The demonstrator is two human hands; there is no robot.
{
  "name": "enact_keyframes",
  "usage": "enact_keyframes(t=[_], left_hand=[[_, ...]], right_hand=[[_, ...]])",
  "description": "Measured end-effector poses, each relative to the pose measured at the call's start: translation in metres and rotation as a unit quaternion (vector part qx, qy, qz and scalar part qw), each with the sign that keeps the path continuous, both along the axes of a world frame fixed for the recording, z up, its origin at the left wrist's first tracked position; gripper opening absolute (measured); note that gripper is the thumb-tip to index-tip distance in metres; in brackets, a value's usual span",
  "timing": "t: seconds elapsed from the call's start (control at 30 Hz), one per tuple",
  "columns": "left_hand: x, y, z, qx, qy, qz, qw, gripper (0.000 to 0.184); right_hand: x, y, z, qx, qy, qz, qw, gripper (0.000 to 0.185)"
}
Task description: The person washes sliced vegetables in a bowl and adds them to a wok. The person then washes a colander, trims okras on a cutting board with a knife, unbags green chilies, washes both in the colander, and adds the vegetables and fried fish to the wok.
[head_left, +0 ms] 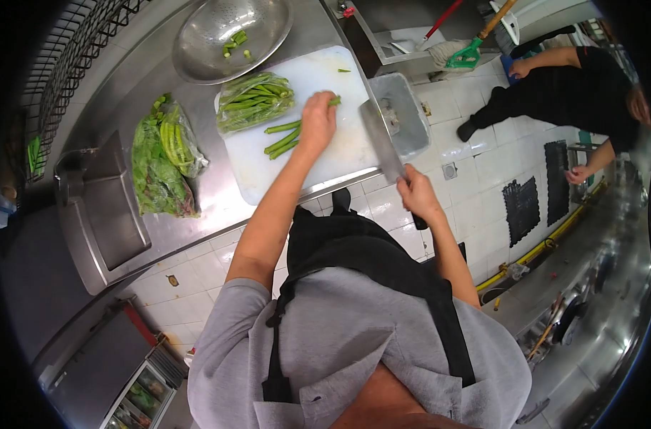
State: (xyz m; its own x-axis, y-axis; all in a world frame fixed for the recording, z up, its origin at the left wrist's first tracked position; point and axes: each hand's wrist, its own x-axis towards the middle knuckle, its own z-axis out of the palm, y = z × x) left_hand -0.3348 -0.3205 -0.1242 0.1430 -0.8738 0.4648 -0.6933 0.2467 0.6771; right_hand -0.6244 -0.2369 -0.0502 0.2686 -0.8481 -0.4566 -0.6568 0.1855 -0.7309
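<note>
My left hand (pixel 318 123) is closed around several green beans (pixel 284 143) on the white cutting board (pixel 250 175). Their long ends stick out to the left, and short tips show past my fingers on the right. In my right hand (pixel 418 193) is a large kitchen knife (pixel 384 143) with a wide blade and a black handle. Its blade lies along the board's right edge, apart from the beans. A clear plastic bag of green beans (pixel 257 102) rests on the board's upper left. Above it, a perforated metal colander (pixel 197 43) holds several cut pieces (pixel 234 43).
Bagged leafy greens (pixel 160 168) lie on the steel counter (pixel 207 207) at left, near a small sink (pixel 115 207). A grey plastic bin (pixel 404 118) stands below the counter's right edge. Another person (pixel 568 93) in dark clothes is at the upper right.
</note>
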Motion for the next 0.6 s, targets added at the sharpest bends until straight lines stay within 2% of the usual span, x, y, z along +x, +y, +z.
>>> enact_keyframes(t=[0.07, 0.1, 0.17, 0.23, 0.33, 0.37, 0.43, 0.5, 0.53, 0.6], left_hand=[[0.028, -0.022, 0.032, -0.005, 0.023, 0.039, 0.999, 0.022], [0.047, -0.036, 0.058, 0.007, 0.037, 0.059, 0.998, 0.023], [0.096, -0.073, 0.083, -0.025, -0.029, 0.102, 0.994, 0.024], [0.141, -0.101, 0.106, -0.051, -0.045, 0.104, 0.992, 0.028], [0.179, -0.108, 0.136, -0.164, -0.237, 0.168, 0.943, 0.032], [0.182, -0.097, 0.136, -0.142, -0.198, 0.164, 0.956, 0.027], [0.148, -0.038, 0.149, 0.033, -0.042, 0.098, 0.994, 0.019], [0.128, 0.020, 0.111, 0.168, -0.137, 0.021, 0.976, 0.009], [0.112, 0.047, 0.090, 0.236, -0.151, 0.018, 0.960, 0.009], [0.080, 0.085, 0.054, 0.276, -0.176, 0.052, 0.944, 0.010]], right_hand=[[-0.016, -0.008, -0.020, -0.115, 0.046, -0.005, 0.992, 0.014], [-0.016, -0.013, -0.003, -0.119, 0.080, -0.010, 0.990, 0.015], [-0.021, -0.015, 0.015, -0.139, 0.104, 0.025, 0.984, 0.015], [-0.024, -0.012, 0.026, -0.139, 0.119, 0.064, 0.981, 0.015], [-0.022, -0.007, 0.019, -0.098, 0.100, 0.061, 0.988, 0.013], [-0.021, -0.008, 0.015, -0.121, 0.108, 0.053, 0.985, 0.013], [-0.020, -0.014, 0.006, -0.169, 0.126, 0.035, 0.977, 0.013], [-0.019, -0.017, 0.010, -0.168, 0.128, 0.018, 0.977, 0.013], [-0.018, -0.020, 0.015, -0.170, 0.130, 0.006, 0.977, 0.012], [-0.013, -0.017, 0.022, -0.173, 0.120, 0.037, 0.977, 0.014]])
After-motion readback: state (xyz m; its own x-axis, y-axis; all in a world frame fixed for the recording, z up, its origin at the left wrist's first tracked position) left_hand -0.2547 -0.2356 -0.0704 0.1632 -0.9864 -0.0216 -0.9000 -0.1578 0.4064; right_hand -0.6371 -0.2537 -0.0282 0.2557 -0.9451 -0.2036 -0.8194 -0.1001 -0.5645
